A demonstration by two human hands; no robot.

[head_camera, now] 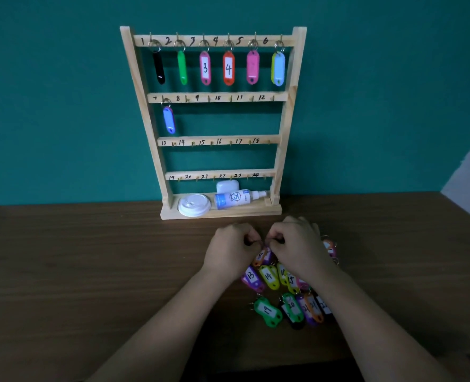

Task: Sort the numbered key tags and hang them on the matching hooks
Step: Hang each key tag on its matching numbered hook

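Several loose numbered tags [283, 296] lie on the table [90, 271] before the wooden rack [285, 128], toward its right. Nearer the rack, left hand [229, 250] and right hand [297, 244], fingers curled, both pinch the top of tag 8 [261, 256]. Rack base: white lid [194, 205], spray bottle [234, 199]. Hook 7: blue tag [169, 120]. Top row: six hung tags [228, 68].

The rack [285, 125] is pale, bare wood with small metal hooks [230, 99]. The key tags [228, 82] hanging on the rack are smooth, shiny plastic with white paper labels [228, 68] and metal rings [228, 44]. The surface [90, 257] is dark, dull wood with grain lines. The bottle [228, 200] on the rack's bottom ledge is smooth plastic.
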